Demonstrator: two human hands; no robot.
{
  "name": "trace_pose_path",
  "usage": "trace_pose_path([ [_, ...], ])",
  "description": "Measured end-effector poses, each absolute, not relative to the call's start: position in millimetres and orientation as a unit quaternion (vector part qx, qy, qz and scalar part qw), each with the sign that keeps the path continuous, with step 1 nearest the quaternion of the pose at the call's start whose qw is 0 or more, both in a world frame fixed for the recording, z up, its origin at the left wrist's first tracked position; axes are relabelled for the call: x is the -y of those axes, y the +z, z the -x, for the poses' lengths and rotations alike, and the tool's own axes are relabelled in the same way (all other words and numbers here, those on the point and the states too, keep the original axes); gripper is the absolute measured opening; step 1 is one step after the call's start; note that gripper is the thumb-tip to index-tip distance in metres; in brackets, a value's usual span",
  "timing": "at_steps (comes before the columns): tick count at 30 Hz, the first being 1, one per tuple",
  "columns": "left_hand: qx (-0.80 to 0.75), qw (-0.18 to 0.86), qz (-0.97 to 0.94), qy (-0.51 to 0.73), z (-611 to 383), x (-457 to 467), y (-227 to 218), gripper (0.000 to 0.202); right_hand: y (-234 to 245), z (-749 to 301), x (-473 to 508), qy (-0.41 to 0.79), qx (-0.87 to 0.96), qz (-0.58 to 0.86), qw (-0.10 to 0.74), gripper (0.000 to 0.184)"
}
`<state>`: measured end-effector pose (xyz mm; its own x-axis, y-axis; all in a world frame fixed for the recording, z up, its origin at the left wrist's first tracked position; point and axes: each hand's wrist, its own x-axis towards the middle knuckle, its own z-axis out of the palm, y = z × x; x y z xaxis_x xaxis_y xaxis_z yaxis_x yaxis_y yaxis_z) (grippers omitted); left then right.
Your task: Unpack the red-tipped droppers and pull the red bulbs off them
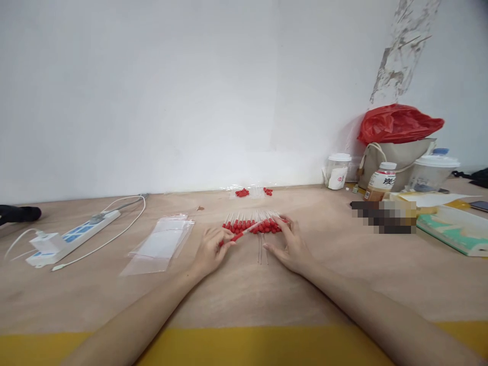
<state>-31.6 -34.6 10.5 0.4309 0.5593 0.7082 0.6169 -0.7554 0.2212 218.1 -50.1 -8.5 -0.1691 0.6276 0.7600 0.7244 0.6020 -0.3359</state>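
Observation:
A row of small glass droppers with red rubber bulbs (254, 224) lies on the tan table (244, 290) in front of me. My left hand (211, 251) is closed in a pinch on one red-bulbed dropper (241, 235), which points up and right. My right hand (290, 245) rests beside the row, its fingers curled over the right end of the red bulbs. Two bare glass tubes (261, 249) lie on the table between my hands. Farther back, loose red bulbs (242, 192) sit on clear plastic near the wall.
Clear zip bags (160, 245) lie to the left, with a white power strip and cables (72, 235) beyond them. At the right stand a drink bottle (380, 181), lidded cups (337, 171), a beige bag with a red plastic bag (396, 124), and a green book (455, 230).

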Motion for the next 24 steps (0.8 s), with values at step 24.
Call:
trace_pose_path([
  [24,0.324,0.068,0.892,-0.308,14.1,46.6,7.9,0.018,-9.1,-195.8,50.7,-0.138,0.851,0.338,0.379,0.020],
])
